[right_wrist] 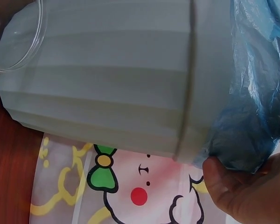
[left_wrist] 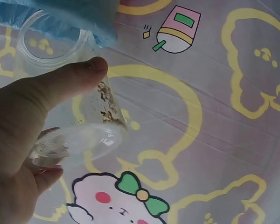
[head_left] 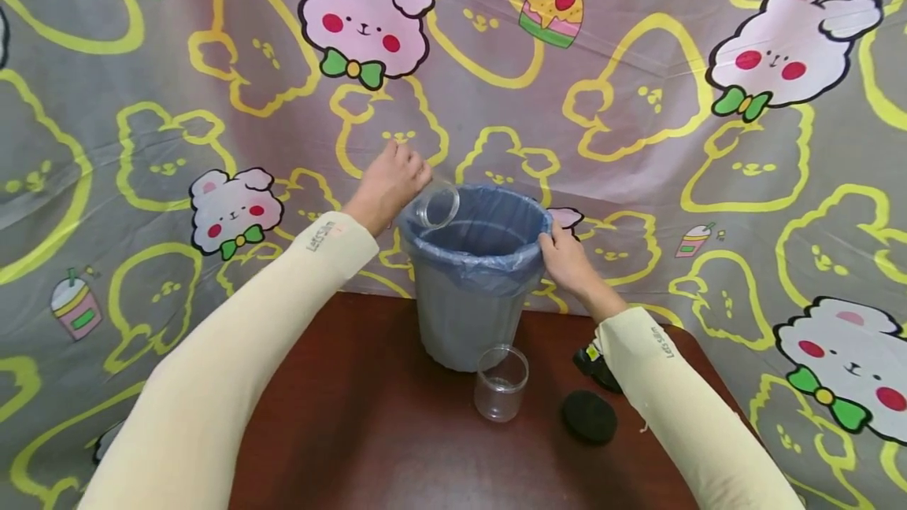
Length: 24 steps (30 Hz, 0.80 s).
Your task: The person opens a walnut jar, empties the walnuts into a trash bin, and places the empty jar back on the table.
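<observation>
My left hand (head_left: 395, 179) grips a clear plastic jar (head_left: 441, 206), tilted with its mouth toward the inside of a grey trash can (head_left: 464, 313). In the left wrist view, brown crumbs (left_wrist: 107, 100) cling along the wall of the jar (left_wrist: 91, 140), and the thumb (left_wrist: 74, 79) lies across it. A blue plastic bag (head_left: 489, 258) lines the can and folds over its rim. My right hand (head_left: 567, 258) holds the can's rim on the right, pinching the bag (right_wrist: 242, 135) there, as the right wrist view shows.
A second clear jar (head_left: 500, 396) stands upright on the brown table (head_left: 340, 415) in front of the can. To its right lie a black round lid (head_left: 590, 417) and a dark object (head_left: 601, 368) partly hidden by the right sleeve. A patterned curtain (head_left: 496, 109) hangs behind.
</observation>
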{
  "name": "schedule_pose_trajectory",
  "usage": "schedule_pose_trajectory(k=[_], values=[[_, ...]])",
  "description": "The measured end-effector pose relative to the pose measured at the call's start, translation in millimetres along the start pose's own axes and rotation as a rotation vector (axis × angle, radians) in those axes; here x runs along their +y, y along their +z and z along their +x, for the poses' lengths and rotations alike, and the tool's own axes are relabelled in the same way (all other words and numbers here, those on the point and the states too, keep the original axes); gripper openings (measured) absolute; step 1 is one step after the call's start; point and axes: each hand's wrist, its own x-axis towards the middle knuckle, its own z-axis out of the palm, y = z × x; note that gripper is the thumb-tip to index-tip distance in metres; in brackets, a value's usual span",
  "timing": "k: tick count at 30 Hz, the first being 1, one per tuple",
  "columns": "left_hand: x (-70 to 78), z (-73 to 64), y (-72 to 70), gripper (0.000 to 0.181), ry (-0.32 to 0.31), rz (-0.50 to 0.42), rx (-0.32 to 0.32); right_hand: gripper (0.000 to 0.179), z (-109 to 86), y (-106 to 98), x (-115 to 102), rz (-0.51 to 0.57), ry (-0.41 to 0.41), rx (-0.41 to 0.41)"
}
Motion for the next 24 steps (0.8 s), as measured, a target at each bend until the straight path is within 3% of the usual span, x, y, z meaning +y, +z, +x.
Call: schedule_pose_trajectory(k=[4, 9, 13, 17, 20, 24], values=[[7.5, 2.0, -5.2, 0.041, 0.031, 0.021, 0.100, 0.057, 0.3, -1.5, 1.9, -0.014, -0.002, 0.010], [15.7, 11.3, -14.9, 0.037, 0.028, 0.020, 0.153, 0.057, 0.1, -0.9, 1.5, -0.015, -0.003, 0.001], [15.5, 18.1, -17.8, 0.030, -0.030, -0.049, 0.213, 0.058, -0.2, -0.1, -0.6, -0.003, 0.003, -0.002], [9.3, 18.2, -12.7, 0.030, -0.096, -0.161, 0.273, 0.060, 0.9, 1.3, -2.4, -0.004, 0.006, -0.002], [4.1, 14.3, -4.7, 0.043, -0.145, -0.308, 0.285, 0.060, 1.3, 2.0, -1.9, -0.008, 0.004, -0.007], [-0.6, 6.4, 7.7, 0.080, -0.248, -0.563, 0.177, 0.059, -0.1, 0.9, -0.5, -0.003, 0.009, -0.013]])
